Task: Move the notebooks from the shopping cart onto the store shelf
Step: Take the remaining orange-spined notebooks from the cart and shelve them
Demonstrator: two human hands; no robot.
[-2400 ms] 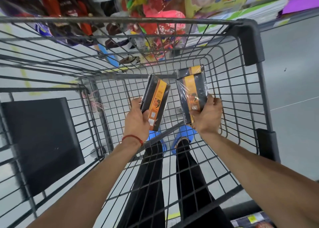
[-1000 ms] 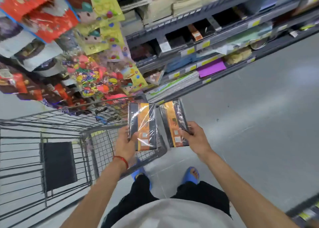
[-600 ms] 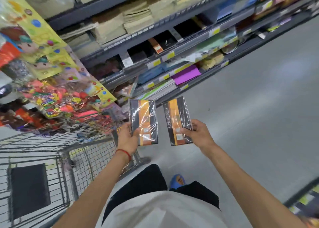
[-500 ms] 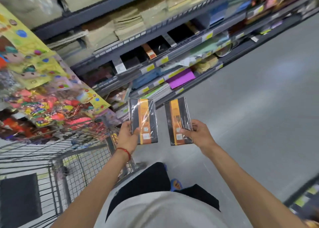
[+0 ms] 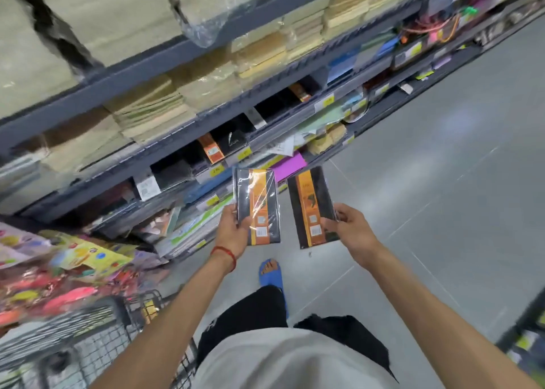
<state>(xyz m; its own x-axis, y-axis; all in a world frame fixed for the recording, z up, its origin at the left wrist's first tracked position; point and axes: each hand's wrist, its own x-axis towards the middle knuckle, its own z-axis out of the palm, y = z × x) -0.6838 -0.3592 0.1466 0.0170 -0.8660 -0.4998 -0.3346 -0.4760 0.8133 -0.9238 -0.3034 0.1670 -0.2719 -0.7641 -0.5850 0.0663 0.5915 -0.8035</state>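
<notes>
your left hand [image 5: 233, 235] grips one notebook [image 5: 257, 206], right hand [image 5: 351, 232] grips another notebook [image 5: 313, 208], both apart, near the shelf [image 5: 177, 150].

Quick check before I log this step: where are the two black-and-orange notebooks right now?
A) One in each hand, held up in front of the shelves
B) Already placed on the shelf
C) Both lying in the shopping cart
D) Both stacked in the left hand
A: the left hand grips one wrapped notebook and the right hand grips the other notebook, both held in the air short of the store shelf.
</notes>
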